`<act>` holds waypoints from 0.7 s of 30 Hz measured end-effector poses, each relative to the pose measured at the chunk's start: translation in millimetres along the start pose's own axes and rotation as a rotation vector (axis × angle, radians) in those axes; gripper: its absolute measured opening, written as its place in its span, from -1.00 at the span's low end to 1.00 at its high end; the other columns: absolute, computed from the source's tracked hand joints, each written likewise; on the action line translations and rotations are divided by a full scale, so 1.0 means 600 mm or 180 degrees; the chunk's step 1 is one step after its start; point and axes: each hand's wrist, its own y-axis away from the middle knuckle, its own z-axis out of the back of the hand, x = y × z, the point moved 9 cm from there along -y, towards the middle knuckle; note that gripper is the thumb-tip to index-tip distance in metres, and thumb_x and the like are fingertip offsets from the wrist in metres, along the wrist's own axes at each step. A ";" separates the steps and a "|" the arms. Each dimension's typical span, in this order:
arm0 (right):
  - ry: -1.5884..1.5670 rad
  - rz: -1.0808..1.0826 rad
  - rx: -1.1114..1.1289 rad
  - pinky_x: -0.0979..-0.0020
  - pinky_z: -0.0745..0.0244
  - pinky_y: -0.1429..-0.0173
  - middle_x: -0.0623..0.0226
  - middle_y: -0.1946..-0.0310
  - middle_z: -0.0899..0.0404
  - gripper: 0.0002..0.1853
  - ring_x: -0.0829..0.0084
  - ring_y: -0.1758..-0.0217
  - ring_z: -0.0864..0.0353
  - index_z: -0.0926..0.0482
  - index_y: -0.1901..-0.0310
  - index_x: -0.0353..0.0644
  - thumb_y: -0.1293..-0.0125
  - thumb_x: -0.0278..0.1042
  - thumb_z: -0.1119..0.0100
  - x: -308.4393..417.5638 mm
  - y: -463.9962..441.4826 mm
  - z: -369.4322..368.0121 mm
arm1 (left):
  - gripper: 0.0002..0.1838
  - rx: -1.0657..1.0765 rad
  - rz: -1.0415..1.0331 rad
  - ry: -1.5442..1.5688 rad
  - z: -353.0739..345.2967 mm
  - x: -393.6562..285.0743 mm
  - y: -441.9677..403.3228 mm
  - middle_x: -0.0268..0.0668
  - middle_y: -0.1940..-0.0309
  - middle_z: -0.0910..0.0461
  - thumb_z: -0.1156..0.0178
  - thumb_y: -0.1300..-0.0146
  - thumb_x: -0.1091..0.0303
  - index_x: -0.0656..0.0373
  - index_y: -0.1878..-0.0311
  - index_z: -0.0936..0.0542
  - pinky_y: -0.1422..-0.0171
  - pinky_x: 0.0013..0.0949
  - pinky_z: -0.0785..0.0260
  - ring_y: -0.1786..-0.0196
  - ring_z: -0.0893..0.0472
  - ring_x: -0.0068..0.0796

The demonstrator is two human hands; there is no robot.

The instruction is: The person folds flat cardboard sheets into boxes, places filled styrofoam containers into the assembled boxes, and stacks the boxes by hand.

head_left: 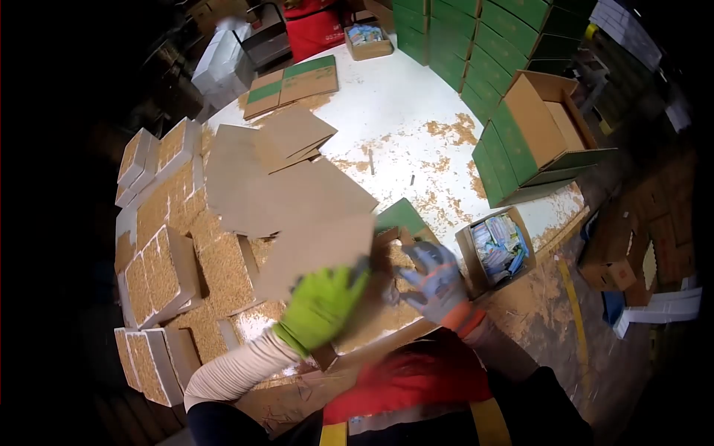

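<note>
My left hand (321, 303), in a green glove, holds the lower right part of a flat cardboard sheet (320, 253), which looks blurred. My right hand (435, 282), in a grey glove with an orange cuff, is over the right side of an open carton (401, 340), its fingers apart. Inside that carton lies a layer of tan, grainy material. A green flap (404, 215) of the carton stands out on its far side. Close to the right hand is a small box of coloured packets (500, 245).
More cardboard sheets (253, 178) lie beyond the left hand. White-edged trays of grainy material (160, 275) fill the left side. Green cartons (476, 52) are stacked at the back right, with an open carton (539, 130) nearer. Folded cartons (297, 83) lie at the back.
</note>
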 end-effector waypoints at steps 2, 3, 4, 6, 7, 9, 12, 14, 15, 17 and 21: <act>-0.1211 -0.1145 -0.1229 0.19 -0.46 -0.24 0.16 -0.07 -0.60 -0.70 0.08 -0.15 -0.54 -0.66 -0.03 -0.06 -0.24 -0.32 -0.33 -0.083 0.027 0.032 | -0.49 0.0299 -0.0471 0.0615 -0.006 -0.096 0.011 -0.16 0.21 -0.49 -0.05 -0.30 0.35 0.26 -0.32 -0.46 0.16 -0.15 -0.47 0.23 -0.55 -0.19; -0.1148 -0.1855 -0.1715 0.26 -0.48 -0.25 0.07 -0.06 -0.63 -0.68 0.12 -0.11 -0.60 -0.63 -0.05 -0.25 -0.31 -0.33 -0.29 -0.125 0.082 -0.001 | -0.49 0.0541 -0.0502 0.1176 -0.028 -0.130 0.018 -0.15 0.18 -0.52 -0.05 -0.31 0.33 0.26 -0.32 -0.46 0.10 -0.14 -0.48 0.18 -0.58 -0.19; -0.1150 -0.1790 -0.1712 0.26 -0.48 -0.25 0.07 -0.06 -0.63 -0.68 0.12 -0.11 -0.60 -0.63 -0.05 -0.25 -0.31 -0.33 -0.29 -0.144 0.103 -0.033 | -0.50 0.0744 -0.0549 0.1716 -0.064 -0.157 0.017 -0.13 0.15 -0.55 -0.04 -0.33 0.31 0.26 -0.32 -0.46 0.04 -0.14 -0.50 0.14 -0.61 -0.18; -0.1815 -0.2059 -0.1916 0.27 -0.50 -0.22 0.09 -0.03 -0.66 -0.69 0.22 -0.07 -0.64 -0.63 -0.07 -0.29 -0.34 -0.36 -0.27 -0.190 0.120 -0.064 | -0.43 -0.0258 -0.0905 0.2378 -0.149 -0.189 -0.008 -0.10 0.06 -0.53 -0.16 -0.30 0.25 0.16 -0.37 -0.42 0.07 -0.13 -0.53 0.15 -0.61 -0.14; -0.2042 -0.2106 -0.1971 0.28 -0.50 -0.21 0.09 -0.01 -0.67 -0.70 0.25 -0.05 -0.65 -0.62 -0.07 -0.30 -0.36 -0.37 -0.26 -0.197 0.117 -0.065 | -0.35 -0.0293 -0.1001 0.2503 -0.193 -0.196 -0.033 -0.11 0.01 -0.53 -0.20 -0.24 0.27 0.16 -0.42 -0.37 -0.07 -0.14 -0.51 0.04 -0.61 -0.07; -0.2289 -0.1687 -0.1992 0.36 -0.50 -0.17 0.20 0.01 -0.68 -0.72 0.40 -0.03 -0.63 -0.62 -0.09 -0.30 -0.37 -0.44 -0.22 -0.167 0.099 -0.028 | -0.35 -0.0563 -0.0940 0.2618 -0.186 -0.191 -0.034 -0.10 -0.03 -0.54 -0.21 -0.25 0.26 0.16 -0.42 -0.37 -0.13 -0.12 -0.49 -0.02 -0.60 -0.05; -0.2618 -0.1720 -0.1908 0.43 -0.49 -0.16 0.27 0.04 -0.67 -0.73 0.47 -0.01 -0.60 -0.62 -0.08 -0.30 -0.37 -0.50 -0.19 -0.191 0.111 -0.021 | -0.35 -0.0460 -0.0325 0.3654 -0.115 -0.135 0.013 -0.11 -0.23 -0.54 -0.22 -0.33 0.18 0.13 -0.45 -0.36 -0.33 -0.11 -0.41 -0.23 -0.57 -0.06; -0.2889 -0.1898 -0.1868 0.48 -0.47 -0.15 0.29 0.04 -0.67 -0.73 0.50 0.00 -0.59 -0.62 -0.08 -0.30 -0.39 -0.46 -0.16 -0.186 0.110 0.007 | -0.35 -0.0044 0.0678 0.3682 -0.002 -0.029 0.078 -0.15 -0.24 -0.58 -0.30 -0.31 0.22 0.13 -0.44 -0.39 -0.43 -0.13 -0.35 -0.30 -0.56 -0.14; -0.3063 -0.1890 -0.1408 0.48 -0.48 -0.14 0.29 0.05 -0.67 -0.72 0.50 0.01 -0.60 -0.63 -0.07 -0.30 -0.37 -0.45 -0.15 -0.184 0.105 0.000 | -0.43 -0.1239 0.1070 0.3547 -0.061 0.019 0.161 -0.12 -0.14 -0.63 -0.35 -0.26 0.32 0.19 -0.33 -0.49 -0.33 -0.18 -0.45 -0.20 -0.62 -0.19; -0.3257 -0.1224 -0.0602 0.45 -0.50 -0.14 0.27 0.02 -0.65 -0.68 0.48 -0.02 -0.60 -0.64 -0.07 -0.27 -0.31 -0.43 -0.13 -0.157 0.077 -0.021 | -0.51 -0.2231 0.3271 0.4211 -0.144 0.092 0.313 -0.13 -0.09 -0.65 -0.40 -0.18 0.41 0.28 -0.19 -0.58 -0.17 -0.31 -0.56 -0.06 -0.69 -0.29; -0.1970 0.0082 0.0729 0.38 -0.53 -0.13 0.35 -0.05 -0.58 -0.63 0.41 -0.07 -0.60 -0.66 -0.08 -0.13 -0.22 -0.37 -0.30 -0.040 0.012 -0.135 | -0.36 -0.1979 0.2126 0.2909 -0.211 0.019 0.270 -0.08 -0.17 -0.54 -0.51 0.11 0.37 0.15 -0.15 -0.59 -0.37 0.04 -0.34 -0.27 -0.49 0.01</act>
